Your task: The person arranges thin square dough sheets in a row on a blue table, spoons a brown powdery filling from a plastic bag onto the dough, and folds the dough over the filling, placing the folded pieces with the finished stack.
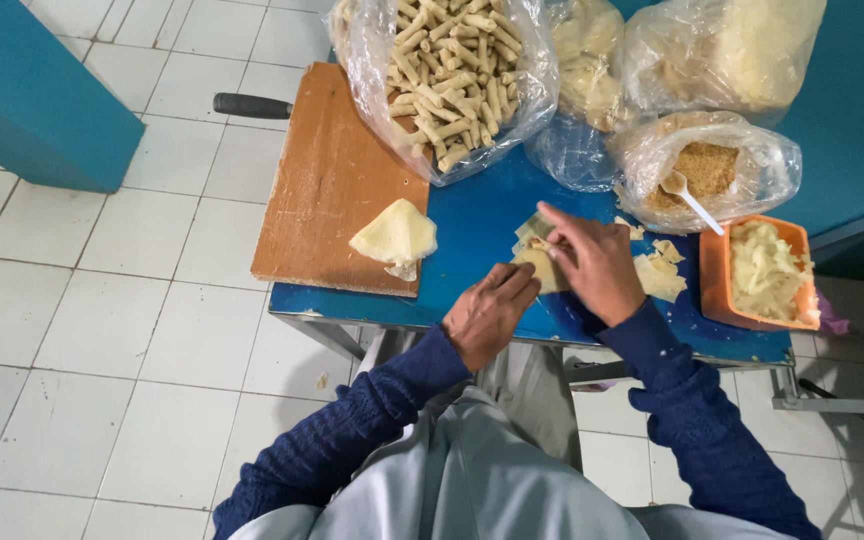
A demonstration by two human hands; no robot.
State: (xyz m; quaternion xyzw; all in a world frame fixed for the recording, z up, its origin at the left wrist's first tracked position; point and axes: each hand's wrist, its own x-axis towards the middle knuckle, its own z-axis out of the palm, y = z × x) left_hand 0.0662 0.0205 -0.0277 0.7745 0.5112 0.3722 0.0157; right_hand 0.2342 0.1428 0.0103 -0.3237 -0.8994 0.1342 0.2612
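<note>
Both hands fold wrapper (thin, pale)

Pale wrapper sheet, flat on blue table, w/ filling.

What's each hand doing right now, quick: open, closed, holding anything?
Left hand: fingers curled, pressing the near edge of the pale wrapper on the blue table.
Right hand: pinching the wrapper's top, forefinger out.

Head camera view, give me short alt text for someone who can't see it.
Seen from above, a person's left hand and right hand fold a thin pastry wrapper on a blue table, near a wooden board, a bag of finished rolls and an orange tub of filling.
</note>
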